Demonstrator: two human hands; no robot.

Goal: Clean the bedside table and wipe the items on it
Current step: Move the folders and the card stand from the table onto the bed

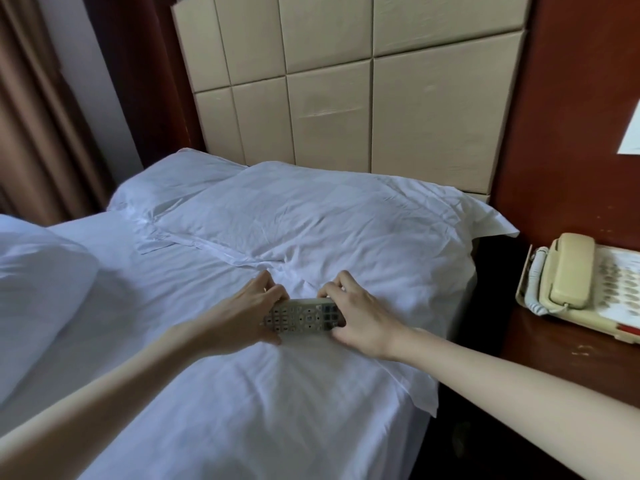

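Observation:
A grey remote control (pixel 303 317) with many buttons lies crosswise over the white bed, just in front of the pillow. My left hand (pixel 247 308) grips its left end and my right hand (pixel 356 313) grips its right end. The red-brown bedside table (pixel 568 358) stands at the right edge of the view. On it rests a beige corded telephone (pixel 568 271), handset in its cradle. No cloth is in sight.
A white pillow (pixel 311 216) lies against the beige padded headboard (pixel 346 81). Another pillow (pixel 38 289) sits at the left. Brown curtains (pixel 27 109) hang at the far left. A dark gap separates bed and table. A white paper (pixel 632 129) shows on the red wall panel.

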